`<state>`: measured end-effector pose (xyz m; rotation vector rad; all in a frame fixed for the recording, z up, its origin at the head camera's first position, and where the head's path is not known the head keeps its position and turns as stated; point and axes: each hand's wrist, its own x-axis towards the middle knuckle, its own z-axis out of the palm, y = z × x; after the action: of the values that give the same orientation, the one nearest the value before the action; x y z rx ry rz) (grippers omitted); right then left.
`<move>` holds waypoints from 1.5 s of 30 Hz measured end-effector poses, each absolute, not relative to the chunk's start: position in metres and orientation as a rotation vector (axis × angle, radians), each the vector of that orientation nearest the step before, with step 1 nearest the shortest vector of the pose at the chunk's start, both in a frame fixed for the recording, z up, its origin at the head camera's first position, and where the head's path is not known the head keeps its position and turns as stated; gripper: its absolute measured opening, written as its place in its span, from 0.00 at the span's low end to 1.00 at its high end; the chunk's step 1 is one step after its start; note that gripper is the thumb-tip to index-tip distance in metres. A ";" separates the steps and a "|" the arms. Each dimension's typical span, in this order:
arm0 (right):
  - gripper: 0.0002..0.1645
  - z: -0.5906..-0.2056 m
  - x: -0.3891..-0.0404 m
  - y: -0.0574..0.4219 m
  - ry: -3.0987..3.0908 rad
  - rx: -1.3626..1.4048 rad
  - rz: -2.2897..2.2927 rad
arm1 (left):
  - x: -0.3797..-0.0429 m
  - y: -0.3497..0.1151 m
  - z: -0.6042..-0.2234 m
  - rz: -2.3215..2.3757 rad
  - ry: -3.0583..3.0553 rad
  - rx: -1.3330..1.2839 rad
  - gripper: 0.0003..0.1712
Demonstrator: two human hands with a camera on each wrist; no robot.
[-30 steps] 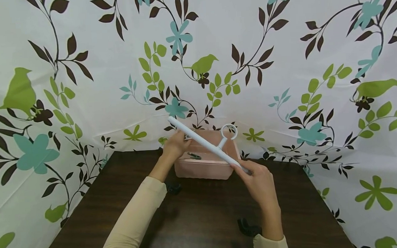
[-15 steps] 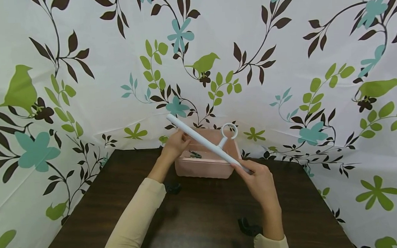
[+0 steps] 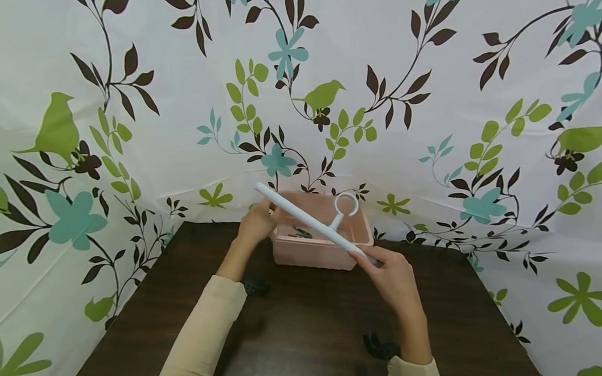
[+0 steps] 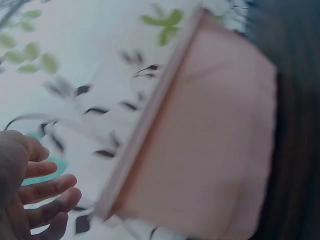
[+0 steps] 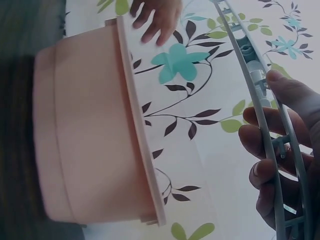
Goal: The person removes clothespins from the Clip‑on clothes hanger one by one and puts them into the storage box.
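Note:
A pale blue hanger (image 3: pixel 302 215), a straight bar with a ring-shaped hook (image 3: pixel 346 204), slants above the pink bin (image 3: pixel 312 254). My right hand (image 3: pixel 391 274) grips its lower right end. In the right wrist view, the thumb and curled fingers hold the hanger's hollow underside (image 5: pixel 256 100), where small fittings sit between two rails. My left hand (image 3: pixel 256 223) is by the bar's upper left end, beside the bin's left side. The left wrist view shows that left hand (image 4: pixel 40 195) with loosely bent fingers and nothing visible in them. Small dark green clips (image 3: pixel 300 233) lie inside the bin.
The bin stands near the back edge of a dark wooden table (image 3: pixel 298 336). A white curtain (image 3: pixel 175 132) with leaves, flowers and birds hangs behind and at both sides. Black mounts (image 3: pixel 381 347) show by both wrists.
My left hand has drawn left, away from over the bin. The right hand still holds the hanger, whose ring has turned slightly. The head view has shifted a little.

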<state>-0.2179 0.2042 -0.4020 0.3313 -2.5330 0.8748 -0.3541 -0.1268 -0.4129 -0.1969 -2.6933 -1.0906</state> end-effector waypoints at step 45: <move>0.18 -0.404 -0.209 0.212 -2.731 0.547 0.672 | -0.262 -0.157 -0.396 -0.589 -2.634 -0.721 0.14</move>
<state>-0.2094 0.2121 -0.4044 0.5470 -2.7307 0.6717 -0.2618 -0.1574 -0.3963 -0.7208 -2.6344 -0.5891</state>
